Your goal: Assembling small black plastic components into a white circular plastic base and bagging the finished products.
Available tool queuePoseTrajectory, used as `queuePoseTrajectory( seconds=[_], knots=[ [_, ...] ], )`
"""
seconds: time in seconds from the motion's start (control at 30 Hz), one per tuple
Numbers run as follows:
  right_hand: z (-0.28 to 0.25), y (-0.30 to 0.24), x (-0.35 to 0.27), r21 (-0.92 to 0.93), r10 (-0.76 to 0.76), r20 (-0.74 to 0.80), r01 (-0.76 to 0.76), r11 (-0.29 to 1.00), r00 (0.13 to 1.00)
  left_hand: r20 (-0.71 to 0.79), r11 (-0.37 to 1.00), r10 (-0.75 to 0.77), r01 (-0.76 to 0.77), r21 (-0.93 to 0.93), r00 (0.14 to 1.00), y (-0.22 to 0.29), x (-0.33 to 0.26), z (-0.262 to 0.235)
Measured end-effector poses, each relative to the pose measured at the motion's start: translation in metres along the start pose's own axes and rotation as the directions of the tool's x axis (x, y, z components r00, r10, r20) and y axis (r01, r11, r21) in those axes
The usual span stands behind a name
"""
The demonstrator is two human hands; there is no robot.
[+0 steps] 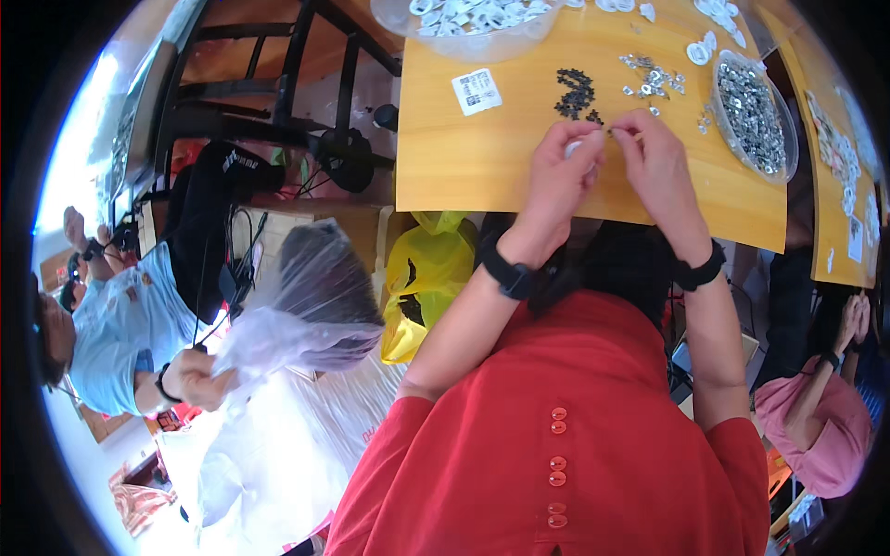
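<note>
Above the near part of the wooden table [464, 176], my two hands almost meet at the fingertips. My left hand [556, 176] is closed around a small white plastic piece [573, 148], mostly hidden by the fingers. Thumb and forefinger of my right hand [658, 162] are pinched together beside it; anything between them is too small to name. Just beyond the hands lies a loose pile of small black parts [575, 91]. To its right, small silver metal parts [654, 79] are scattered on the wood.
A clear tub of metal parts [756, 116] stands at the right table edge. White pieces fill a plastic bowl [482, 20] at the far left, near a printed white card [477, 91]. Left of me, a person in light blue [130, 324] holds a plastic bag [315, 306]. Another person sits far right.
</note>
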State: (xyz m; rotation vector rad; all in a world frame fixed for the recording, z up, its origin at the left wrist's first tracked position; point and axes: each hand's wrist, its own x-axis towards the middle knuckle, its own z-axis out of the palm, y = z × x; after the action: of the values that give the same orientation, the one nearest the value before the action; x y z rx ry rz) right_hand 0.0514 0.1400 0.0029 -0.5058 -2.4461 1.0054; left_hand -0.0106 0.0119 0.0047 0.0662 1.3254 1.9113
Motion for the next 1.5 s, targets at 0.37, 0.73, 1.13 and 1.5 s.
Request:
queuePoseTrajectory(
  seconds=[0.37,0.73,1.13,1.5],
  knots=[
    [-0.042,0.018,0.001,0.064,0.077,0.117,-0.084,0.994,0.990,0.300,0.236,0.754,-0.667,0.707,0.584,0.002,-0.016,-0.004],
    [-0.110,-0.001,0.073,0.023,0.111,0.430,-0.134,0.991,0.896,-0.689,0.934,-0.304,0.349,-0.079,0.658,-0.020,-0.285,-0.211],
    [-0.064,-0.017,0.251,0.430,0.306,0.463,-0.513,0.743,0.832,-0.880,0.966,0.256,-0.094,0.239,0.400,-0.095,-0.230,-0.292],
    [0.039,-0.011,0.336,0.120,0.491,0.493,-0.614,0.780,0.719,-0.783,0.766,0.356,0.321,0.557,0.510,-0.122,-0.262,-0.325]
  ],
)
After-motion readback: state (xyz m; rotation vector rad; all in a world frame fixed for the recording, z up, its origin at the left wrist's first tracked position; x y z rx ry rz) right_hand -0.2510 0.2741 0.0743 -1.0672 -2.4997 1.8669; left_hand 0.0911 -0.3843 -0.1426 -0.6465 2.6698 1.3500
